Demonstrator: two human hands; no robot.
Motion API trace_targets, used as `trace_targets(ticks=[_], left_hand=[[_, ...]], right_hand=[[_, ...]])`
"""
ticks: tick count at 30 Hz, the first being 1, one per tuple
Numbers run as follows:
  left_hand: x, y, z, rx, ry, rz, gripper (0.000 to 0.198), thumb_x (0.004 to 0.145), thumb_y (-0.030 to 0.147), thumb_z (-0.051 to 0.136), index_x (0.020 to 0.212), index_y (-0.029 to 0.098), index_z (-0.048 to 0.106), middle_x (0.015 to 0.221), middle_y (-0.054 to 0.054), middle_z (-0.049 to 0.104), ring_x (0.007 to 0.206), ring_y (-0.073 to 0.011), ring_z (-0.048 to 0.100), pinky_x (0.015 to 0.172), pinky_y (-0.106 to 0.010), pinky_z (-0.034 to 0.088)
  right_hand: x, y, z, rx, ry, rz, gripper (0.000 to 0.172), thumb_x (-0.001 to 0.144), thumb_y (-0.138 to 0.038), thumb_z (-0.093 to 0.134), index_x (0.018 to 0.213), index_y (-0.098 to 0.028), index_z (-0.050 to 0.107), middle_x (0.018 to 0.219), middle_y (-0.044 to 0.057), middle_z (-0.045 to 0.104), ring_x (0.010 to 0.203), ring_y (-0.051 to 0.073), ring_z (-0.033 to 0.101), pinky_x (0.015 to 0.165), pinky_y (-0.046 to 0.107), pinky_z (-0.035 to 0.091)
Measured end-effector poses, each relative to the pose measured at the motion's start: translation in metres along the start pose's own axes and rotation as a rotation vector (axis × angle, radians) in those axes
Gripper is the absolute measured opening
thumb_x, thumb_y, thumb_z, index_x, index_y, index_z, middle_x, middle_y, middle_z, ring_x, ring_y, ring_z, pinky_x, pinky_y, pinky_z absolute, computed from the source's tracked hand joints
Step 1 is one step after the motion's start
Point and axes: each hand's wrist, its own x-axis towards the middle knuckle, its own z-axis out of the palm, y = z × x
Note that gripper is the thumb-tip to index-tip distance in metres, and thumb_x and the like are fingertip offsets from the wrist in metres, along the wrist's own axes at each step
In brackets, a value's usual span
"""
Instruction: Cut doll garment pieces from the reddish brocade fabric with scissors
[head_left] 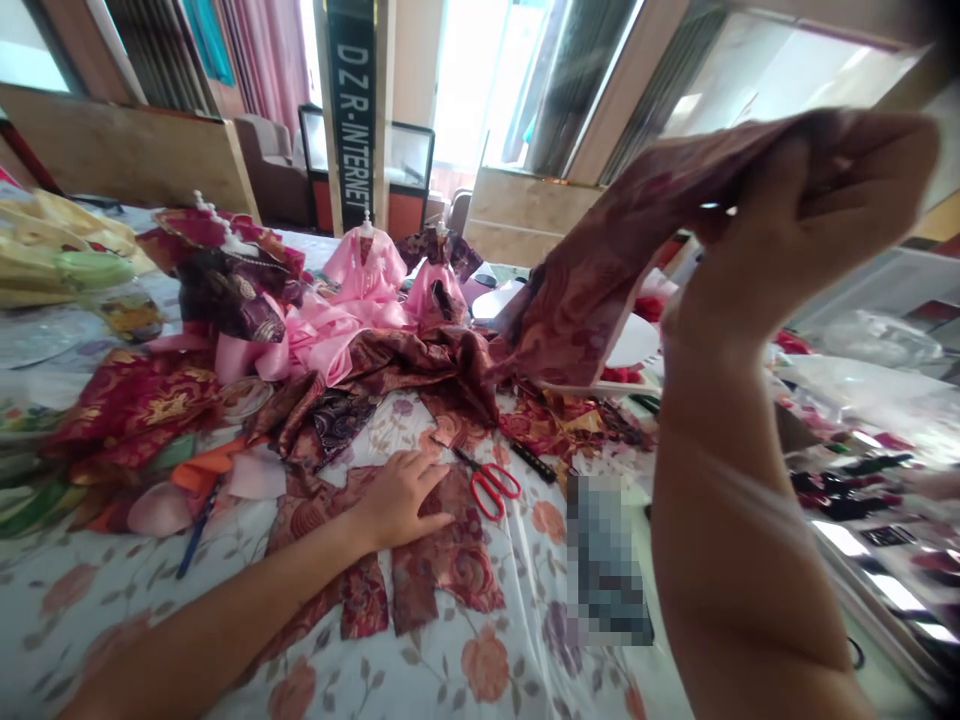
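My left hand [405, 500] lies flat, fingers spread, on cut pieces of dark red patterned fabric [457, 550] on the flowered tablecloth [484, 660]. High at the right, my right hand [810, 200] has its fingers closed round the end of a red patterned cloth [592, 270]. That cloth hangs down leftward to a crumpled heap of similar fabric [420, 360]. Scissors with red handles [495, 490] rest just right of my left hand, their blades pointing up and left.
Small dress forms in pink [365, 262] and dark clothes [240, 290] stand at the back. A pixelated flat object [609, 560] lies right of the scissors. Fabric scraps [570, 420], a blue pen [196, 535] and a lidded jar [112, 290] are about.
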Motion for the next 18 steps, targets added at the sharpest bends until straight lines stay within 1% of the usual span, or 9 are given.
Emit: trace_targets(ticks=[4,6,8,10,12,14,15,16,18], left_hand=[[-0.002,-0.005,-0.011,0.001,0.010,-0.111,0.070,0.064,0.069,0.064,0.109,0.017,0.059,0.111,-0.016,0.057,0.106,-0.0362,0.050,0.094,-0.051,0.037],[-0.005,-0.011,-0.016,-0.025,-0.022,-0.148,0.068,0.055,0.068,0.071,0.099,0.016,0.061,0.102,-0.015,0.060,0.099,-0.0369,0.054,0.088,-0.049,0.040],[-0.008,-0.018,-0.023,-0.089,-0.082,-0.151,0.051,0.056,0.059,0.075,0.083,0.018,0.063,0.086,-0.010,0.064,0.085,-0.0319,0.059,0.077,-0.040,0.044],[-0.011,-0.025,-0.030,-0.179,-0.137,-0.134,0.034,0.060,0.049,0.076,0.068,0.020,0.061,0.071,-0.004,0.064,0.071,-0.0241,0.061,0.065,-0.031,0.043],[-0.011,-0.033,-0.039,-0.275,-0.146,-0.127,0.028,0.065,0.044,0.074,0.062,0.020,0.060,0.064,0.000,0.064,0.063,-0.0187,0.060,0.058,-0.025,0.041],[-0.008,-0.045,-0.051,-0.355,-0.080,-0.159,0.026,0.071,0.044,0.069,0.067,0.019,0.062,0.065,0.002,0.065,0.060,-0.0162,0.059,0.056,-0.024,0.042],[-0.005,-0.052,-0.057,-0.385,-0.014,-0.193,0.028,0.075,0.046,0.064,0.072,0.018,0.063,0.067,0.001,0.066,0.060,-0.0157,0.060,0.056,-0.023,0.042],[-0.001,-0.060,-0.063,-0.405,0.073,-0.238,0.031,0.078,0.048,0.060,0.077,0.017,0.063,0.068,0.001,0.065,0.060,-0.0157,0.059,0.056,-0.024,0.043],[0.013,-0.075,-0.075,-0.424,0.288,-0.336,0.038,0.081,0.051,0.053,0.087,0.015,0.061,0.076,-0.002,0.066,0.067,-0.0170,0.060,0.060,-0.026,0.045]], right_hand=[[-0.029,-0.025,-0.010,0.061,0.059,0.013,0.020,0.091,-0.024,0.051,0.104,-0.017,0.063,0.090,0.005,0.065,0.077,0.014,0.065,0.059,0.029,0.051],[-0.042,-0.035,-0.010,0.096,0.099,0.013,0.017,0.088,-0.024,0.054,0.100,-0.018,0.065,0.084,0.003,0.064,0.070,0.012,0.063,0.057,0.028,0.050],[-0.054,-0.045,-0.008,0.170,0.166,0.023,0.009,0.083,-0.019,0.061,0.090,-0.019,0.067,0.073,-0.001,0.060,0.060,0.008,0.058,0.052,0.025,0.047],[-0.068,-0.055,-0.007,0.295,0.200,0.095,0.008,0.076,-0.012,0.067,0.079,-0.019,0.068,0.063,-0.004,0.053,0.051,0.006,0.050,0.048,0.022,0.042],[-0.086,-0.065,-0.012,0.422,0.120,0.267,0.010,0.074,-0.011,0.068,0.077,-0.021,0.069,0.062,-0.003,0.053,0.051,0.008,0.049,0.048,0.024,0.042],[-0.106,-0.073,-0.022,0.438,0.146,0.365,0.010,0.071,-0.014,0.069,0.076,-0.023,0.071,0.067,-0.001,0.055,0.053,0.009,0.051,0.047,0.024,0.042],[-0.116,-0.077,-0.028,0.419,0.169,0.408,0.011,0.070,-0.015,0.071,0.076,-0.023,0.071,0.068,0.000,0.056,0.053,0.009,0.050,0.045,0.023,0.041],[-0.124,-0.080,-0.033,0.405,0.171,0.446,0.012,0.068,-0.016,0.072,0.077,-0.024,0.072,0.068,0.000,0.056,0.053,0.010,0.050,0.044,0.023,0.040],[-0.138,-0.083,-0.041,0.385,0.092,0.521,0.012,0.068,-0.020,0.073,0.079,-0.025,0.072,0.070,0.001,0.059,0.052,0.012,0.051,0.042,0.024,0.040]])
